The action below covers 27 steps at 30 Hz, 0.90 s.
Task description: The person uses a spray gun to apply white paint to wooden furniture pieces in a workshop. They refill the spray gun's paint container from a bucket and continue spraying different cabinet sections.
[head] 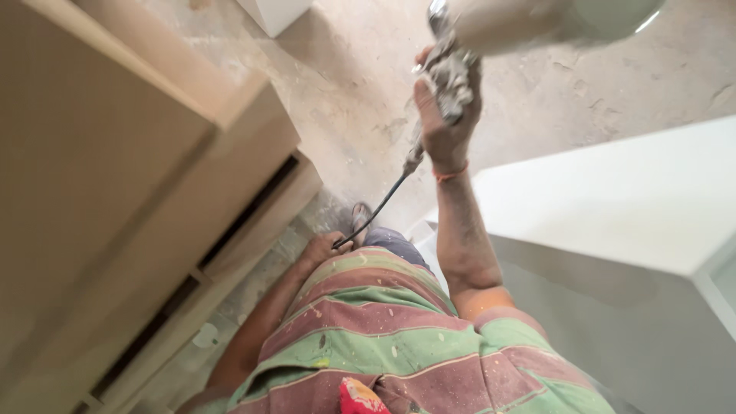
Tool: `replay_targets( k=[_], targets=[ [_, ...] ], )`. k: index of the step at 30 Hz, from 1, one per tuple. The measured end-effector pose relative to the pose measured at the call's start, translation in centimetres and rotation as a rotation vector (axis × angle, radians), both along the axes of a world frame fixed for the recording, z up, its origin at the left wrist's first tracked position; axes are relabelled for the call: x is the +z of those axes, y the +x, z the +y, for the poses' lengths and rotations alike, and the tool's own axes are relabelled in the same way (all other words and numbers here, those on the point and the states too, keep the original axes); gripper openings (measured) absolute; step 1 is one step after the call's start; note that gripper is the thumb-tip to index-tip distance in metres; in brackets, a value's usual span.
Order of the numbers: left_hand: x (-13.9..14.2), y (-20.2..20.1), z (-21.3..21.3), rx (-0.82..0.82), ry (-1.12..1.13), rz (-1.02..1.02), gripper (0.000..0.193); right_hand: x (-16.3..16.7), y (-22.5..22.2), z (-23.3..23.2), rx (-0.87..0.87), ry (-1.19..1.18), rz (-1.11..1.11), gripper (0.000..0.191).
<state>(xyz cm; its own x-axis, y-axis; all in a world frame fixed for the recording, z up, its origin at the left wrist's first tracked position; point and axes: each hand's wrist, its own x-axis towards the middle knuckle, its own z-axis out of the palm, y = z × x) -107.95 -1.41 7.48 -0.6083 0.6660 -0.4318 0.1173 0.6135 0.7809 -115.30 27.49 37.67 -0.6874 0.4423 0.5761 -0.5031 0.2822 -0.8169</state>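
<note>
White already coats the cabinet at right; left wooden cabinet remains bare. Right hand grips the spray gun, left hand clasps its hose.

Soft, even light fills the scene, with no hard shadows on the dusty floor. The white cabinet top is nearly washed out (little surface detail survives). The spray gun's cup is blurred, with a small glare streak at its edge. The brown wooden unit looks soft and stretched toward the frame's edge.
</note>
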Motion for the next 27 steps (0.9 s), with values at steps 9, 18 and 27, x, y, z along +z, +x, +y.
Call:
replay_targets(
  k=[9, 18, 27],
  targets=[
    [-1.5, -9.5, 4.0, 0.351, -0.211, -0.041, 0.035, 0.2, -18.0, 11.4, -0.090, -0.165, 0.130, 0.049],
    [-2.3, -22.9, 17.5, 0.664, -0.227, -0.022, 0.033, 1.5, -35.5, 25.4, 0.052, -0.107, 0.099, 0.055],
    [-3.0, -36.7, 19.9, 0.799, -0.554, 0.061, 0.036, 1.9, -40.6, 37.4, -0.016, 0.059, 0.072, 0.060]
  ],
)
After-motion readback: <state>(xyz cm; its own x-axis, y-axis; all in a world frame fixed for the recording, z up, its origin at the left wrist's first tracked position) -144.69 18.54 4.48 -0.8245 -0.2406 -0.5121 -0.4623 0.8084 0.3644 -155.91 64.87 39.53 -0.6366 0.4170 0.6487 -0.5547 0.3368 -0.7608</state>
